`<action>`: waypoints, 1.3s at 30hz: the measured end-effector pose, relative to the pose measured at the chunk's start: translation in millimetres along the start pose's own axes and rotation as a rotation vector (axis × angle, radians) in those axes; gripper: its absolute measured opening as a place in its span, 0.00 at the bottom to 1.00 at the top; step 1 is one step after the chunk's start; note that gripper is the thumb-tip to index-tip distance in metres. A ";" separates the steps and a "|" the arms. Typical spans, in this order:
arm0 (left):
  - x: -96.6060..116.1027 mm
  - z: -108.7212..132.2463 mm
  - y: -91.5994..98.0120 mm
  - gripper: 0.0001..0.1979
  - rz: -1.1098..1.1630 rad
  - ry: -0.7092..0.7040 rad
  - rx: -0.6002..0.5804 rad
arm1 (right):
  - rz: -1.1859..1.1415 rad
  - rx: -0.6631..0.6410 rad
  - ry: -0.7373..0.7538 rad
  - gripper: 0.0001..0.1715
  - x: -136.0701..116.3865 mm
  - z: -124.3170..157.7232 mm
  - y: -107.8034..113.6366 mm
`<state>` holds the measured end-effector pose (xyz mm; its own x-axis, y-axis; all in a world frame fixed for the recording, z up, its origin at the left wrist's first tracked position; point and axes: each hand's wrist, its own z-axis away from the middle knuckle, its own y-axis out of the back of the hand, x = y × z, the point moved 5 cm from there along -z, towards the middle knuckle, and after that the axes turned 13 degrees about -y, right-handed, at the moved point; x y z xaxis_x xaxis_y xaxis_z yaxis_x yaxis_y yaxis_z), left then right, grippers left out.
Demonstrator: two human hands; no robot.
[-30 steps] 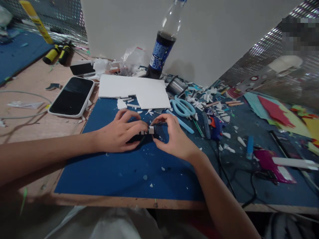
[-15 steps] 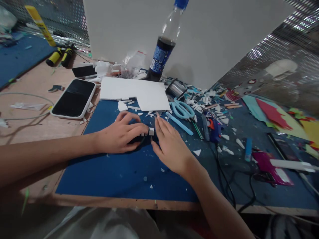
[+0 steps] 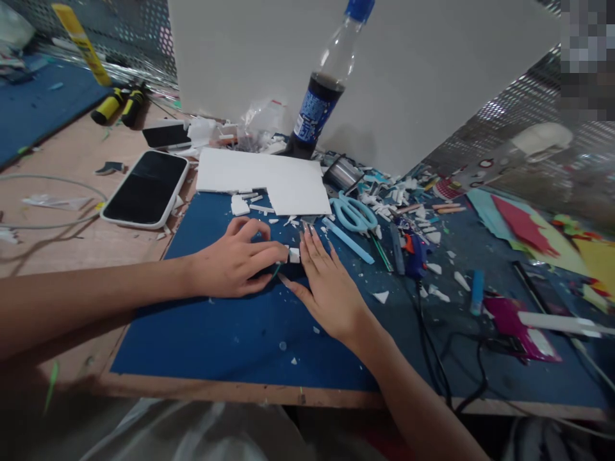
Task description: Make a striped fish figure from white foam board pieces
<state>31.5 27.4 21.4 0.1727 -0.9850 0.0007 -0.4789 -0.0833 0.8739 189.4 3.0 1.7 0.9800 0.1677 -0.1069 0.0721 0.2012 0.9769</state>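
1. Compared with the frame one second earlier, the right hand (image 3: 331, 288) is changed. Its pinch on the white foam block (image 3: 293, 255) is given up, the fingers are stretched flat, and the hand is laid on the blue mat (image 3: 230, 339). The left hand (image 3: 230, 259) is found where it was.
2. The block is located between the two hands, at the end of a dark strip (image 3: 291, 270), on the far half of the mat.
3. Grip: the left hand is curled over the strip, which is pinned under the fingertips. The right hand is spread out and nothing is held in it. Whether its index finger touches the block cannot be told.
4. Progress, as judged: at least two small white pieces are seen set on the strip, and whether they are fixed cannot be told. A stepped notch is cut from the foam sheet (image 3: 269, 179), and most of the sheet is left uncut.
5. Materials: the block is matte and square-edged. The strip is narrow and mostly hidden. The mat is dusted with white crumbs.
6. Further out, light-blue scissors (image 3: 353, 212), a glue gun (image 3: 416, 246), a cola bottle (image 3: 317, 96) and a phone (image 3: 147, 189) are noted.
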 end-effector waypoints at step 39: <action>0.9 0.2 1.2 0.09 -0.032 0.006 -0.004 | -0.171 0.015 0.094 0.47 10.3 -4.0 10.2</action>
<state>30.9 26.4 22.4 0.1935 -0.9808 -0.0243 -0.4695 -0.1143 0.8755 199.5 10.6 9.7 0.9318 0.2216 -0.2874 0.2392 0.2203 0.9456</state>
